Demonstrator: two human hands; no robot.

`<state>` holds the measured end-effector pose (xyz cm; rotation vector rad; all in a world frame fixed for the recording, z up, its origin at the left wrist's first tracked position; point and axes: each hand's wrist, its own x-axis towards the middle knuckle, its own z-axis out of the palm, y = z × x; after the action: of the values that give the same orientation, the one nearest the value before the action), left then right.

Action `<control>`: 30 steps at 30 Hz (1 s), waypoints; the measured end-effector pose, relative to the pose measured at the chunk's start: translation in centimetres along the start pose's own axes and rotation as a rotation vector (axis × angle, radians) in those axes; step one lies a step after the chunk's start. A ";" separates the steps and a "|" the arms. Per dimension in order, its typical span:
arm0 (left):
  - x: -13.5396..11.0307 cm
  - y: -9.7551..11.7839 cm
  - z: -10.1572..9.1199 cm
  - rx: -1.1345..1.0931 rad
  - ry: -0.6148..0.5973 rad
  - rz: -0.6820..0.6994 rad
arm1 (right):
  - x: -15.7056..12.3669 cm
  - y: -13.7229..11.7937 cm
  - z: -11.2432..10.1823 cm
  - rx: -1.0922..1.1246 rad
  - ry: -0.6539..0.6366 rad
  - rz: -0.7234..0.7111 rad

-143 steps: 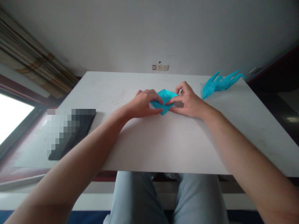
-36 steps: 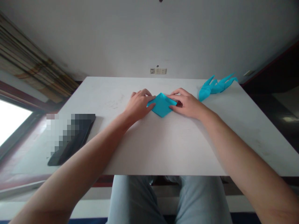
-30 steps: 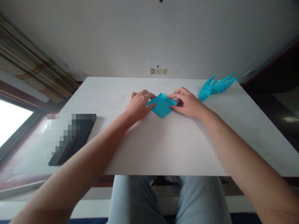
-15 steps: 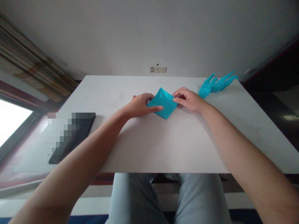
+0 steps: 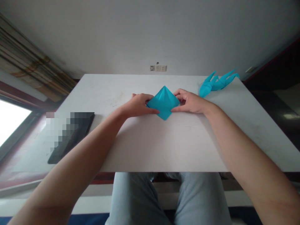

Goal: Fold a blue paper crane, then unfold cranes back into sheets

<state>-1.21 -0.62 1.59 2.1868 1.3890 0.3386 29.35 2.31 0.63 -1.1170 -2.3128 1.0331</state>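
A folded blue sheet of origami paper [image 5: 164, 101], diamond-shaped with creases fanning from its far tip, lies over the middle of the white table. My left hand [image 5: 139, 104] pinches its left corner, thumb on top along the lower left edge and fingers behind. At the opposite corner my right hand [image 5: 187, 101] grips the paper the same way, its thumb at the lower right edge. What the fingers do beneath the paper is hidden.
Several folded blue paper cranes [image 5: 217, 84] sit at the far right of the white table [image 5: 150, 143]. On the left lies a dark flat device [image 5: 77, 132], partly pixelated. Wall sockets [image 5: 158, 68] are behind the table; a curtain [image 5: 30, 59] hangs at left.
The paper has turned slightly, so its tip points straight away from me. My right thumb has moved down to the lower right edge, and my left thumb has shifted slightly left.
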 end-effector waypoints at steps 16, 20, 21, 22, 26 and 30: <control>-0.3 -1.2 1.3 0.012 0.226 0.015 | -0.4 -0.2 0.1 -0.114 0.004 -0.072; -0.2 -0.7 2.1 0.076 0.336 -0.023 | -0.7 -0.2 -0.2 -0.295 0.111 -0.113; -0.2 -0.5 2.2 0.092 0.354 -0.015 | -0.8 -0.4 -0.3 -0.330 0.134 -0.126; -0.3 -0.3 2.2 0.107 0.360 -0.002 | -0.9 -0.6 -0.3 -0.361 0.154 -0.138; -0.6 0.7 1.7 0.135 0.266 0.110 | -1.3 -1.8 -0.2 -0.446 0.159 -0.180; -0.9 1.0 1.1 0.142 0.138 0.222 | -1.5 -3.1 0.3 -0.458 0.037 -0.200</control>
<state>-0.33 -2.07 1.24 2.4841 1.2771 0.4927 28.53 -0.28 2.74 -1.0148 -2.6394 0.4145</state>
